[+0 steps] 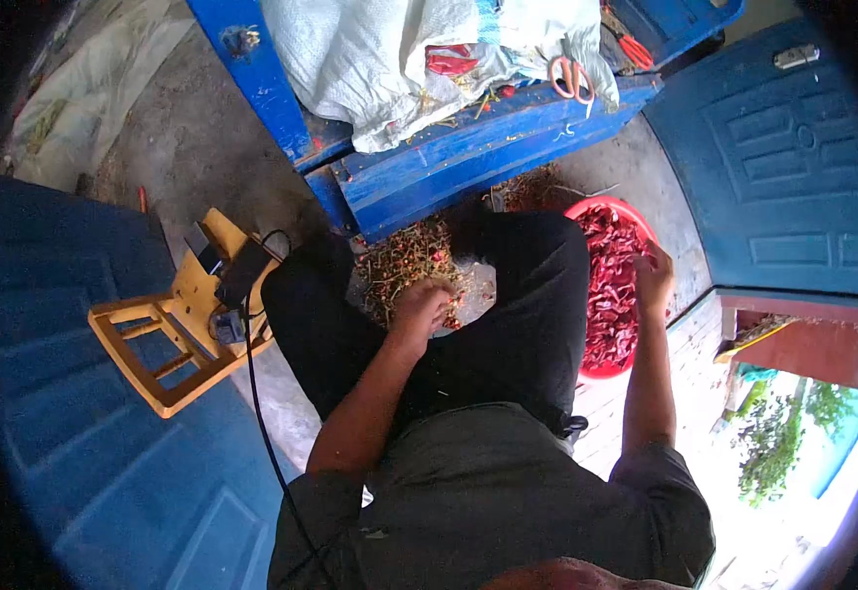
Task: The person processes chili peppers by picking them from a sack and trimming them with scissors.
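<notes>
My left hand (423, 313) is between my knees, above a heap of stalks and bits of red chilli (411, 258) on the floor. Its fingers are curled in, and whatever they may hold is too small to make out. My right hand (655, 282) is at the right side of a red basin (606, 373), over the dried red chillies (608, 285) that fill it. The fingers of that hand are bent but apart, with nothing plainly between them. The basin stands on the floor beside my right leg.
Ahead is a blue wooden table (488, 162) with a white woven sack (350, 74), orange-handled scissors (572, 81) and a red-handled tool (633, 49). A wooden chair (169, 339) carrying a dark device lies to the left. Blue doors (783, 147) flank me; a cable runs down my left side.
</notes>
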### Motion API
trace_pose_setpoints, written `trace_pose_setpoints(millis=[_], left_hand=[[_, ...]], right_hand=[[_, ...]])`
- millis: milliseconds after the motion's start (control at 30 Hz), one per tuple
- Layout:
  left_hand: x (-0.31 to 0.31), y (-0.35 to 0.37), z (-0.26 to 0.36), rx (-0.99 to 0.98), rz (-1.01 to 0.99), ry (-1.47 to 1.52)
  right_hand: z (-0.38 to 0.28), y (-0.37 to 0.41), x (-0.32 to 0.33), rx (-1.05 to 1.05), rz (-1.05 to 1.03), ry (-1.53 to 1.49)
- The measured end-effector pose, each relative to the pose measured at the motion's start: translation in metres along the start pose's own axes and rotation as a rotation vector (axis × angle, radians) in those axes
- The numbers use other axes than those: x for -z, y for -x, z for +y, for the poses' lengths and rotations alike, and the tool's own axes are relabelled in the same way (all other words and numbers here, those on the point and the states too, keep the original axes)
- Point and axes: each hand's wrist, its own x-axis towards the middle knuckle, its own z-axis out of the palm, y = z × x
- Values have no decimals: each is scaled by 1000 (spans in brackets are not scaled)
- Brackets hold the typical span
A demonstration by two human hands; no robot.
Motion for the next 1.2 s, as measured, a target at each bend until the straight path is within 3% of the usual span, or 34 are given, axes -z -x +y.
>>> trace_pose_setpoints(millis=[67,200,267,367,433,533,700,800,900,1000,1067,1100,1200], left_hand=[[-2,0,0,-7,-3,-19],[9,-4,-3,29,-25,25],[14,1,2,0,45,36],[31,5,-3,-28,70,102],[32,7,1,-63,107,150],[32,6,5,-77,77,177],[28,5,7,-71,74,179],[27,8,10,-52,77,182],[25,11,12,-51,75,182],[25,10,8,-75,44,169],[28,6,3,-49,38,143],[27,5,2,-54,36,137],[28,4,-2,-47,52,126]], right_hand=[[-85,-23,5,-136,-144,-431],[-222,-91,-30,272,-141,-745],[-281,-130,-50,512,-60,-680],[-342,-168,-76,566,-35,-536],[-369,-185,-87,544,-220,-297],[-388,-194,-96,527,-325,-56],[-379,-197,-107,565,-349,-114],[-363,-198,-108,688,-332,-301],[-348,-196,-107,792,-155,-446],[-338,-185,-93,711,-151,-659],[-335,-177,-80,285,-578,-909],[-334,-174,-76,195,-665,-1078],[-329,-166,-60,102,-681,-1201]])
